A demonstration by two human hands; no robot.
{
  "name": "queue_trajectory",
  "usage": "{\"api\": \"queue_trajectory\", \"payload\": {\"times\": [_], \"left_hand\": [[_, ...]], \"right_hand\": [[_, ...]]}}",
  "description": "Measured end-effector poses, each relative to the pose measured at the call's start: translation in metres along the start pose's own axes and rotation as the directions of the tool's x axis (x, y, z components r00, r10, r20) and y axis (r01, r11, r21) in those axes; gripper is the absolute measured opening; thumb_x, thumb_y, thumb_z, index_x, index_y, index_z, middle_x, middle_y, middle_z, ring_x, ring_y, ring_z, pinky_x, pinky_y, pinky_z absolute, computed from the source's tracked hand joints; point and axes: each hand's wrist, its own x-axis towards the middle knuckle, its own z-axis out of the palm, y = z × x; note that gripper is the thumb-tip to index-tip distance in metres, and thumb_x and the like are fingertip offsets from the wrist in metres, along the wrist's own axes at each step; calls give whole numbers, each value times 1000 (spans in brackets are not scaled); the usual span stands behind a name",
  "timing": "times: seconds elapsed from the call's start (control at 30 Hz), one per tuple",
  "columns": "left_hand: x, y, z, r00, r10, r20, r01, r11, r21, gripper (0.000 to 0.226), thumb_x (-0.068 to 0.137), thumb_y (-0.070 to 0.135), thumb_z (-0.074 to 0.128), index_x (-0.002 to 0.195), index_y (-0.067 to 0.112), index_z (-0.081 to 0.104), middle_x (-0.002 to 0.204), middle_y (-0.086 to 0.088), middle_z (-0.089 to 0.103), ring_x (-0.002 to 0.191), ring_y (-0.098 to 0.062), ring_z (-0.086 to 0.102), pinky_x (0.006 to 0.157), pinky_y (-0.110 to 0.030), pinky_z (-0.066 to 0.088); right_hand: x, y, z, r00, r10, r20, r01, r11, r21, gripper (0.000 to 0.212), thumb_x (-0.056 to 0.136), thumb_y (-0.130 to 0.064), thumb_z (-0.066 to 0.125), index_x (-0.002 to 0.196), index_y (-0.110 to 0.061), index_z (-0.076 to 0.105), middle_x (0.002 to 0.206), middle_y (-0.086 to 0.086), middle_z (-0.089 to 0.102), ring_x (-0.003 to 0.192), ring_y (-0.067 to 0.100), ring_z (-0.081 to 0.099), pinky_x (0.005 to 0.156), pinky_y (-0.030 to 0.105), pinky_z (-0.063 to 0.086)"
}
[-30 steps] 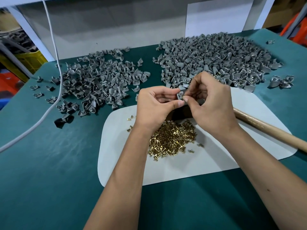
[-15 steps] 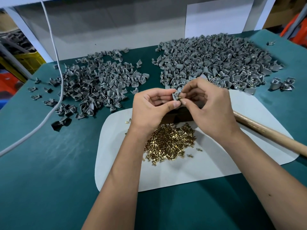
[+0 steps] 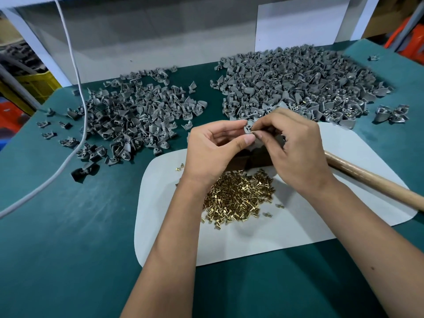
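Brass pins (image 3: 238, 198) on white mat (image 3: 286, 237)

A small assembly workshop is indicated. A worktable (image 3: 68, 249) covered in green cloth is seen, with a white sheet (image 3: 252, 244) laid on it. A heap of brass pins (image 3: 241, 196) is piled on the sheet. Identical grey plastic parts are spread beyond the sheet in a left heap (image 3: 137, 115) and a larger right heap (image 3: 298, 83). A wooden handle (image 3: 371, 180) is laid across the sheet's right end. Well to the left of the sheet, what may be a yellow storage crate (image 3: 39, 84) is glimpsed, blurred.
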Motion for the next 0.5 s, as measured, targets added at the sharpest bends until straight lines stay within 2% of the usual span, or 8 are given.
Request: {"api": "queue_trajectory", "payload": {"times": [0.1, 0.27, 0.5], "left_hand": [[0, -1, 5, 999, 40, -27, -39, 999, 35, 40, 72, -11, 84, 109, 1, 74, 100, -15, 78, 87, -21, 75, 86, -31, 61], [0, -4, 12, 997, 35, -74, -30, 997, 68, 31, 75, -10, 83, 104, 0, 77, 96, -12, 79, 91, -24, 77, 89, -38, 61], [-1, -7, 22, 992, -15, -129, 27, 995, 99, 20, 79, -5, 83, 97, 1, 80, 91, -9, 80, 87, -21, 78, 89, -43, 62]], "right_hand": [[0, 0, 0, 999, 46, 4, -46, 999, 6, 4, 93, -6, 68, 97, -6, 70, 93, 3, 66, 87, 15, 58, 80, 18, 45], [-1, -1, 0, 995, 98, -8, -98, 995, 8, 5, 93, -7, 68, 98, -6, 70, 92, 3, 67, 87, 18, 61, 78, 29, 50], [-1, -7, 4, 984, 168, -65, -170, 985, -34, 4, 90, -4, 69, 92, -5, 72, 88, 5, 71, 82, 21, 63, 78, 34, 51]]}}
